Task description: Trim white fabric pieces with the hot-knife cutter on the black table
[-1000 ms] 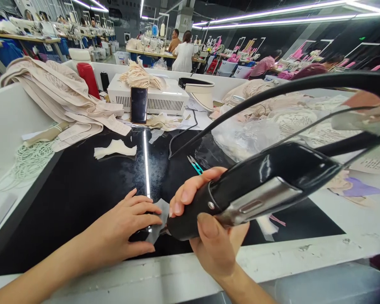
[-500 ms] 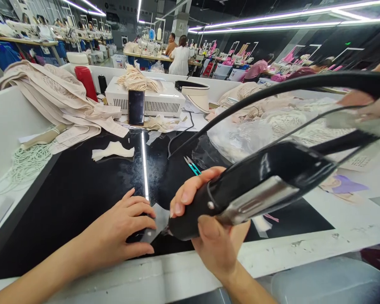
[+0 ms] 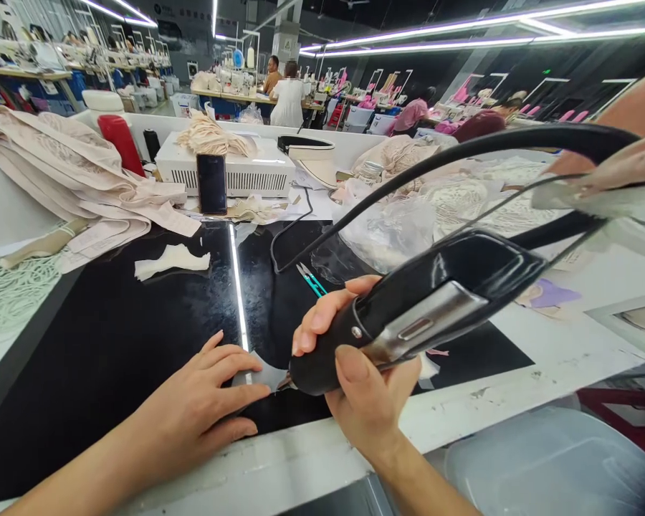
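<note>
My left hand (image 3: 204, 398) lies flat with fingers apart on the black mat (image 3: 123, 344), its fingertips pressing a small grey translucent sheet (image 3: 269, 374). My right hand (image 3: 368, 387) is closed around a black corded handheld tool (image 3: 435, 294) with a metal lever along its side. The tool slants down to the left, and its small metal tip (image 3: 286, 383) is at the sheet's right edge, close to my left fingertips. Whether the tip touches the sheet, I cannot tell. Beyond the tool lie teal-handled thread snips (image 3: 312, 279).
A thick black cable (image 3: 403, 172) arches over the right side, near another person's hand (image 3: 618, 172). A cream fabric scrap (image 3: 172, 262) lies on the mat. Behind stand a phone (image 3: 211, 185) and a white vented box (image 3: 258, 168). Fabric strips (image 3: 75, 165) are piled left.
The view has shifted slightly right. The tool and my right hand have come away a little from the sheet's near corner, and my left fingers now reach further over the sheet.
</note>
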The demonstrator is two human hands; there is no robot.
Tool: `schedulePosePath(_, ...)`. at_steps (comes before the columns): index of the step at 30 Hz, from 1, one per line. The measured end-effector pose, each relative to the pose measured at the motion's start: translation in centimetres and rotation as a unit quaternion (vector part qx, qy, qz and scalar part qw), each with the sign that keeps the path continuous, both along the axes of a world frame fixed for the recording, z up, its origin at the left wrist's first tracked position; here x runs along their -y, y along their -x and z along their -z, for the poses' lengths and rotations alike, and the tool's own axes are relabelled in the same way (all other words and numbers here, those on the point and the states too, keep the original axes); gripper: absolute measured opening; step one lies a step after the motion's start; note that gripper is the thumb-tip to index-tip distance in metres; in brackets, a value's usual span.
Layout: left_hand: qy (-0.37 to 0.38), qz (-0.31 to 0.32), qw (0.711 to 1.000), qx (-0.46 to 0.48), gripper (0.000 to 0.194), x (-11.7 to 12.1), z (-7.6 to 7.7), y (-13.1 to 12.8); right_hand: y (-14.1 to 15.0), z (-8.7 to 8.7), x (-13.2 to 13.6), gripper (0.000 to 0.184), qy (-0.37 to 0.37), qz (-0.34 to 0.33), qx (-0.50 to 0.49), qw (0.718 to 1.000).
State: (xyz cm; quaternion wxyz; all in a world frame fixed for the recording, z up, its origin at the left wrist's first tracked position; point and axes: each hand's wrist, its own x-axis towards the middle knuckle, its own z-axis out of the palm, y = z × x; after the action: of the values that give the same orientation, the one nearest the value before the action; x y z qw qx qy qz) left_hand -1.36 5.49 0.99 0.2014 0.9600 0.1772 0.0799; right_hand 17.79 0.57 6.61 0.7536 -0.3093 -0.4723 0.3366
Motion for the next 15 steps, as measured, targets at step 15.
schedulePosePath(15,0.001,-0.003,1.000,0.002,0.038,-0.06,0.15,0.07,-0.92,0.13,-0.01,0.033,-0.009,0.018,0.007,1.000)
